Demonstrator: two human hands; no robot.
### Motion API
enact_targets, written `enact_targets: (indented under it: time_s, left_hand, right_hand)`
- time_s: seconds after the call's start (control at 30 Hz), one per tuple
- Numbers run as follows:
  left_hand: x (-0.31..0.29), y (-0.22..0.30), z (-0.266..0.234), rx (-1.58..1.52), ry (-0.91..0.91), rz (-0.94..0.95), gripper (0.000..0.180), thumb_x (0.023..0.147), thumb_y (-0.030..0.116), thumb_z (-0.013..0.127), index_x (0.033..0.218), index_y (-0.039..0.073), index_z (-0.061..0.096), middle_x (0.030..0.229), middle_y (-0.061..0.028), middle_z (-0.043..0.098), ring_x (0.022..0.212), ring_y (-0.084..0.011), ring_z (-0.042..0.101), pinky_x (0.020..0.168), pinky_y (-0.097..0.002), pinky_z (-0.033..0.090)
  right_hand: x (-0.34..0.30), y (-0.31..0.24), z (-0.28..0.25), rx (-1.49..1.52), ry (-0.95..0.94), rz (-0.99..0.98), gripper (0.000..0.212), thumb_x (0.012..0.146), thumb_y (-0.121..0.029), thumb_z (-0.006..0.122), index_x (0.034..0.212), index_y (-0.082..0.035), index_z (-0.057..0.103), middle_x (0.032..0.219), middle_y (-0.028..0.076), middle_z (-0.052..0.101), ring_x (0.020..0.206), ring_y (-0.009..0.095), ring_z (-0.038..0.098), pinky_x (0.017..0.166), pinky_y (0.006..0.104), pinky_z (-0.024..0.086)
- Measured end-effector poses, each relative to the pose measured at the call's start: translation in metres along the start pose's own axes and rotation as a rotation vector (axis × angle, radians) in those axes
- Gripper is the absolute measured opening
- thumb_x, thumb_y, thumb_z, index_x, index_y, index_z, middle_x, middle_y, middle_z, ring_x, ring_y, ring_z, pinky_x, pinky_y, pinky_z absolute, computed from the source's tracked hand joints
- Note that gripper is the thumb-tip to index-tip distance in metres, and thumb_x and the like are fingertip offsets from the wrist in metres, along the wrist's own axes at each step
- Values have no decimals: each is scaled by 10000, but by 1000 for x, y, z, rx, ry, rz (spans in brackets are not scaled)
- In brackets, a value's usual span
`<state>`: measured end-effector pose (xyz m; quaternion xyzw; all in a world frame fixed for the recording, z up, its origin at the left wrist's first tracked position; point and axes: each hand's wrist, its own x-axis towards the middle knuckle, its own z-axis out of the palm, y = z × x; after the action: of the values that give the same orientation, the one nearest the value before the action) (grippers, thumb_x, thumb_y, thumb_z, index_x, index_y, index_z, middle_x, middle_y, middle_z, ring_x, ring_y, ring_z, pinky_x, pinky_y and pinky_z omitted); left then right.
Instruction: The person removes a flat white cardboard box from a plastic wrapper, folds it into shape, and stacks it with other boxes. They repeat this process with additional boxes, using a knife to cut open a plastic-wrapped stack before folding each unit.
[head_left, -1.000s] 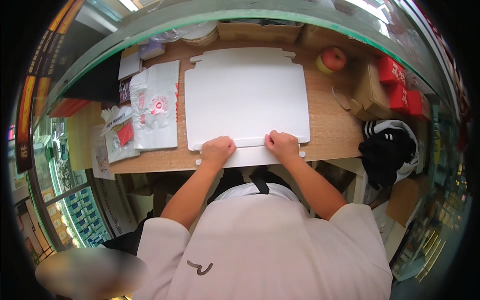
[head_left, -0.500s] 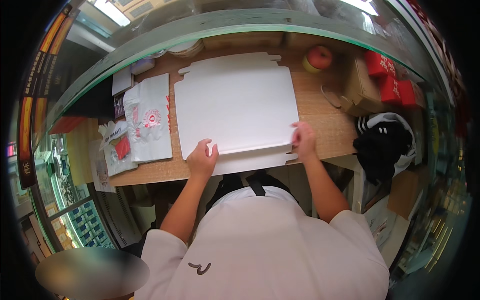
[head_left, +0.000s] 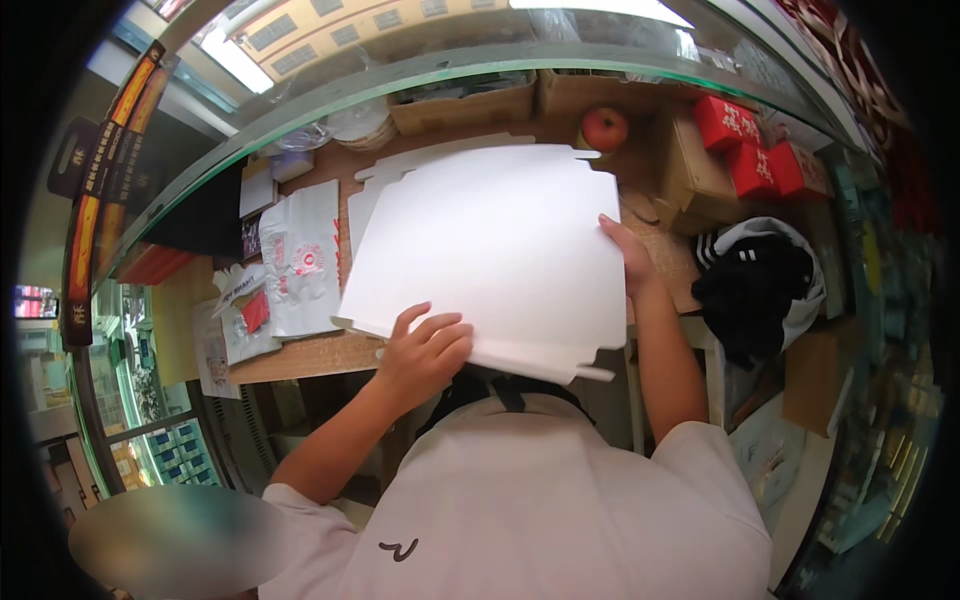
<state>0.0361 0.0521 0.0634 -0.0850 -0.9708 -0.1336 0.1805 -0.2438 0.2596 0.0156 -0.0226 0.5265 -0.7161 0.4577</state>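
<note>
Wooden bench (head_left: 310,360) beneath a green-edged glass pane (head_left: 480,58). Landmark: white card sheet (head_left: 490,240), askew, its near right corner out past the bench's front edge.

Well left of the sheet: clear plastic bag (head_left: 240,325) holding a red piece. Closer in, printed white plastic bag (head_left: 305,300); a leftward swing of the sheet could shove it. Beyond the sheet's far left, stack of pale discs (head_left: 362,125). Showing from under the sheet's left side, what looks like a second white sheet (head_left: 365,185); dragging could snag tabs and crease them.

Left hand (head_left: 428,352) on the sheet's near edge, fingers spread, bent over the card; whether they grip, cannot tell.

Just beyond the sheet's far right tab, red apple (head_left: 604,130); might roll if bumped. Right hand (head_left: 632,258) pinches the sheet's right edge, other fingers hidden behind. Uneven support might bend the card.

Right of the sheet, crowding that side: brown box (head_left: 695,160), black-and-white garment (head_left: 755,290), red boxes (head_left: 755,170).
</note>
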Motion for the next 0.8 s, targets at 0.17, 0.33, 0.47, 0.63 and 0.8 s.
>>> enact_targets:
  time_s: [0.17, 0.33, 0.47, 0.63, 0.8]
  left_hand:
    - [-47, -42, -19, 483, -19, -377, 385, 752, 34, 571, 1128, 111, 594, 1289, -168, 493, 1282, -323, 378, 1034, -563, 237]
    - [-42, 36, 3, -1, -19, -290, 423, 770, 130, 615, 1157, -24, 542, 1266, -183, 509, 1251, -311, 430, 1039, -463, 321]
    - [-57, 65, 45, -1, -242, -336, 600, 711, 220, 719, 1209, -19, 486, 1361, -154, 420, 1268, -292, 399, 1042, -472, 313]
    - [-103, 32, 77, 23, -113, -315, 491, 709, 111, 681, 1154, -21, 520, 1255, -166, 487, 1178, -299, 461, 983, -399, 386]
    - [-113, -5, 64, -28, 5, -300, 331, 731, 86, 618, 1039, -23, 562, 984, -132, 541, 925, -280, 530, 842, -340, 451]
  right_hand:
    - [-26, 28, -4, 107, -153, -56, 356, 898, -164, 515, 1185, 44, 486, 1116, 155, 597, 990, 258, 609, 887, 384, 500]
    - [-70, 131, 40, 437, 85, 2, 349, 945, -127, 474, 1269, -10, 414, 1256, 113, 520, 1143, 244, 524, 979, 432, 443]
    - [-92, 166, 74, 595, 265, 14, 321, 949, -162, 482, 1231, -13, 443, 1207, 120, 540, 1142, 249, 513, 986, 437, 420]
    - [-101, 173, 78, 240, 162, 333, 314, 945, -235, 497, 1166, -13, 507, 1121, 136, 592, 1057, 257, 569, 908, 403, 471]
    - [-115, 160, 98, -1182, -17, -643, 272, 802, -160, 663, 1040, -36, 616, 1049, 151, 642, 1006, 318, 601, 844, 400, 490]
